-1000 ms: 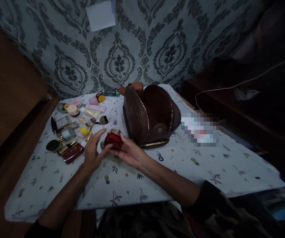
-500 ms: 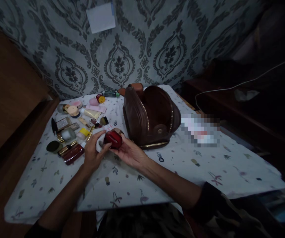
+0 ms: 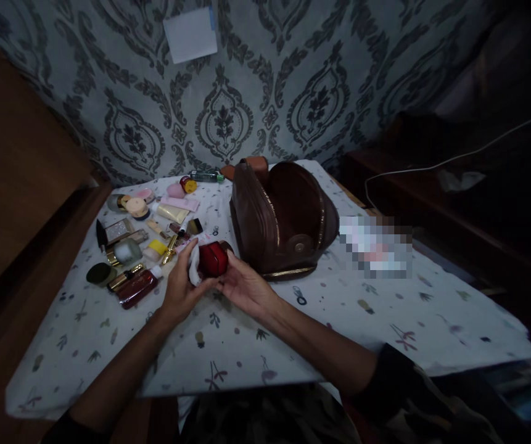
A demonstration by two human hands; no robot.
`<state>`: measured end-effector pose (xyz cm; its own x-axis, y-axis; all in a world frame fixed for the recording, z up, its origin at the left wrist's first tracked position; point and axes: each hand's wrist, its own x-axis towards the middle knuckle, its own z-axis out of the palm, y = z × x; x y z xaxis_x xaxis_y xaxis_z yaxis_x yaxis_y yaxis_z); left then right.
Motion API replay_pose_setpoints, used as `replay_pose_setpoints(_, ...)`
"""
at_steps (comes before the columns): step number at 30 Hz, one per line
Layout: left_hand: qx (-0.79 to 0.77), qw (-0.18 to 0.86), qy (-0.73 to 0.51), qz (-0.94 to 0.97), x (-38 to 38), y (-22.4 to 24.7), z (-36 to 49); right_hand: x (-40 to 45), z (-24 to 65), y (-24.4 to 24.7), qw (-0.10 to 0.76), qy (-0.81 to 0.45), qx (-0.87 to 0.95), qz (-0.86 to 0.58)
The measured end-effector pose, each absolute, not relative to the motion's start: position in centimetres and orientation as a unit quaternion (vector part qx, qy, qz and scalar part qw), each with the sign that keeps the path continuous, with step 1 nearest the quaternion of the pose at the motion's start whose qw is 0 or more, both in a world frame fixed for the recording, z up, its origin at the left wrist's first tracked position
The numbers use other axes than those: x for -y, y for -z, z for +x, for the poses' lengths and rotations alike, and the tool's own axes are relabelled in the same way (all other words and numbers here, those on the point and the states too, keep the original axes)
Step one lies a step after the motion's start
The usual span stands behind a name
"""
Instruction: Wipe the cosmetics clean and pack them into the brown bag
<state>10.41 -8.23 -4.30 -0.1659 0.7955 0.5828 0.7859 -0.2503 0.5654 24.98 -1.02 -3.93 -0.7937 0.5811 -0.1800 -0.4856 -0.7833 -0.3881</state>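
Observation:
Between my hands is a glossy dark red bottle [image 3: 213, 258], held just above the table in front of the bag. My right hand [image 3: 249, 287] grips it from the right, fingers partly hidden behind it. Against its left side, my left hand [image 3: 181, 288] presses a crumpled white cloth [image 3: 194, 266], thumb underneath and fingers curled over. Just behind and to the right stands a brown leather bag [image 3: 288, 228], its zipped top gaping wide. Left of my hands lie several cosmetics, among them a dark red bottle with a white cap [image 3: 139, 288] and a gold tube [image 3: 169, 250].
A patterned white cloth covers the table [image 3: 237, 351]. Further back are a cream tube [image 3: 171, 213], a round jar [image 3: 137, 208] and a dark green tube [image 3: 206, 176]. A blurred-out item [image 3: 376, 246] lies right of the bag. Wooden furniture [image 3: 20, 172] borders the left side.
The red bottle has turned in my hands and now stands more upright. My left hand has shifted slightly, with its thumb lower and the white cloth against the bottle's left side.

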Motion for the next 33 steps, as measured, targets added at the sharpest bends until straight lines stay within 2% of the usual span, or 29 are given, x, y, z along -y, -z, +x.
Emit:
replay_pose_setpoints(15, -0.623, 0.042, -0.56, 0.545, 8.3, 2.6, 10.4, 0.8, 25.3, 2.5, 0.314, -0.924, 0.167, -0.139)
replay_pose_setpoints(22, -0.598, 0.096, -0.538, 0.587, 8.3, 2.5, 10.3, 1.1, 25.2, 3.2, 0.281, -0.933, 0.176, -0.141)
replay_pose_setpoints(33, -0.624, 0.075, -0.563, 0.537, 8.4, 2.3, 11.0, 0.9, 25.1, 3.2, 0.308, -0.929, 0.152, -0.138)
